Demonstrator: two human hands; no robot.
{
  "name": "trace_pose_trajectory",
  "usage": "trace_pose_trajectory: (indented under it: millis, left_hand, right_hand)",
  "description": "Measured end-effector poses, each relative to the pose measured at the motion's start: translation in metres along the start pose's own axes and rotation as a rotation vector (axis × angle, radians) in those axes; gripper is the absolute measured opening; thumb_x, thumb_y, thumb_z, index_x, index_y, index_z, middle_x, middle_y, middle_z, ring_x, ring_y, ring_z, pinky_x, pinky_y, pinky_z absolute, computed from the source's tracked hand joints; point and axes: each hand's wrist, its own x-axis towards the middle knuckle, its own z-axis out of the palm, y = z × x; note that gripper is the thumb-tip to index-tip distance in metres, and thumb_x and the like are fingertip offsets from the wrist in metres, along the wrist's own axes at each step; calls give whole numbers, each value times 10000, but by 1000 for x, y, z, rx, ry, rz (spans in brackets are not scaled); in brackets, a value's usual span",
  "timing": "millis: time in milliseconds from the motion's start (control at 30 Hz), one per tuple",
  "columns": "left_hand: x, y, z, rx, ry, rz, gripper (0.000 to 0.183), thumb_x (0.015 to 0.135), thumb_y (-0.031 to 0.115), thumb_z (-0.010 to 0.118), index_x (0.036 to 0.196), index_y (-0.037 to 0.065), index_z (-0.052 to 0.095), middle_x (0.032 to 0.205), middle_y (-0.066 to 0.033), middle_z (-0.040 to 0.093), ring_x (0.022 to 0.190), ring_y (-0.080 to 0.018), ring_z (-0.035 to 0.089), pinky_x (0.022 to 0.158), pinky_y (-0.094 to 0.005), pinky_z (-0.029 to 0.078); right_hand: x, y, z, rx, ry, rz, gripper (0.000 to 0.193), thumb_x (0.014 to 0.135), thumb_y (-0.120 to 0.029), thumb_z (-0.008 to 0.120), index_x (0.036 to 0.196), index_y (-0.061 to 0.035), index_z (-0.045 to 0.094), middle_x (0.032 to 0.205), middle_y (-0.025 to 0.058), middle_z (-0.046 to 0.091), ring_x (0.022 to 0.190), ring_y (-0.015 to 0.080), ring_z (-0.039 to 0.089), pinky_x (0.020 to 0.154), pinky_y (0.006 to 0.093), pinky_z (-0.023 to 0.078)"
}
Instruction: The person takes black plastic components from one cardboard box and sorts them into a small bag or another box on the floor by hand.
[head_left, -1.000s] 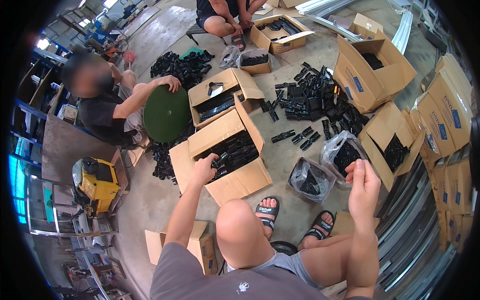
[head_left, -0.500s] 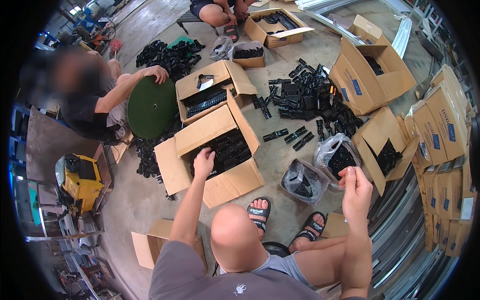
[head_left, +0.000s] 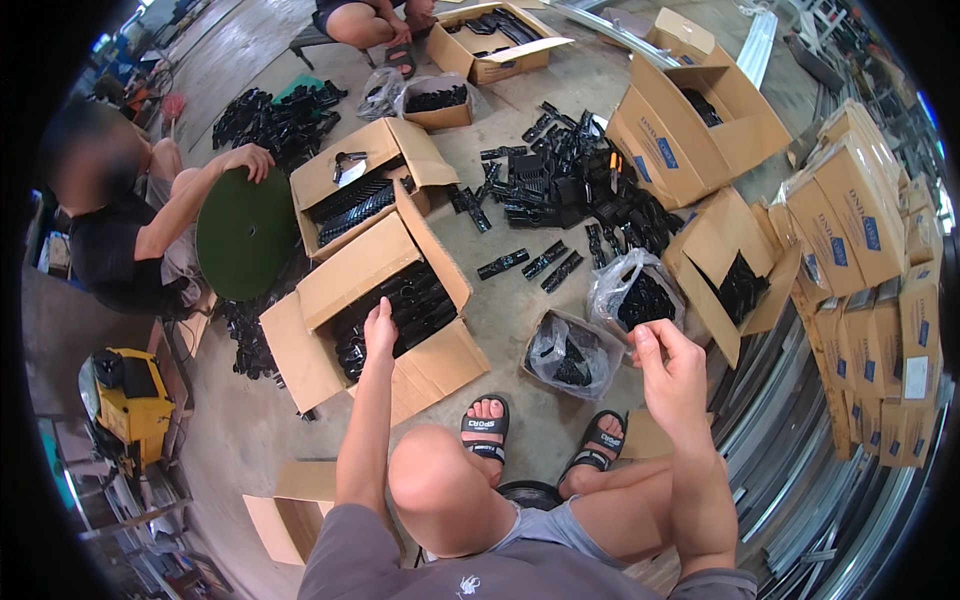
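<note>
My left hand (head_left: 379,328) is over the near flap side of an open cardboard box (head_left: 437,366) filled with black ribbed parts (head_left: 410,302). Its fingers point forward, loosely extended, with nothing visible in them. My right hand (head_left: 668,372) is raised at the right, thumb and fingers curled together in a pinch. Anything between those fingertips is too small or hidden to make out. Just beyond it, a clear plastic bag (head_left: 612,290) holds small black pieces (head_left: 646,303). Beside that stands a bag-lined box (head_left: 546,390) with more black pieces.
Loose black connectors (head_left: 560,190) lie heaped on the floor ahead. At left, a co-worker's hand (head_left: 248,160) holds a round green disc (head_left: 246,235). Stacked cartons (head_left: 850,235) and long metal profiles (head_left: 770,465) line the right. A yellow machine (head_left: 130,405) stands left.
The view has shifted so the scene sits further left. My left hand has drawn back from the parts toward the box's near edge. My right hand stays raised and pinched.
</note>
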Motion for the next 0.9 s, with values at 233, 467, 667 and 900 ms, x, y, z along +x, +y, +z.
trace_pose_trajectory:
  millis: [233, 467, 667, 900]
  left_hand:
    - [-133, 62, 73, 563, -193, 861, 218, 952, 181, 650, 1115, 37, 672, 947, -141, 736, 855, -228, 727, 749, -374, 557]
    - [-101, 44, 212, 1204, -797, 864, 488, 868, 430, 700, 1109, 6, 674, 1016, -215, 714, 964, -319, 709, 809, -420, 563]
    - [-31, -4, 319, 1575, -547, 869, 780, 698, 533, 810, 1201, -15, 577, 1080, -196, 696, 1054, -327, 680, 861, -439, 563]
    - [21, -47, 325, 1493, -356, 582, 780, 635, 479, 906, 1174, -12, 630, 1172, -227, 687, 1095, -352, 674, 932, -426, 551]
  right_hand:
    - [3, 0, -21, -22, 43, 41, 192, 974, -165, 639, 919, 16, 674, 649, 20, 573, 566, 60, 472, 532, 243, 380]
    - [3, -19, -25, 8, -49, 81, 158, 965, -147, 638, 939, 3, 681, 721, 71, 640, 644, 110, 619, 563, 294, 489]
    - [-11, 1, -16, -170, -264, -169, 220, 942, -293, 657, 922, -75, 677, 844, 128, 678, 810, 347, 665, 707, 418, 533]
    - [-14, 5, -5, -88, -309, -248, 263, 1002, -315, 556, 949, -63, 608, 824, 127, 639, 805, 354, 653, 708, 454, 512]
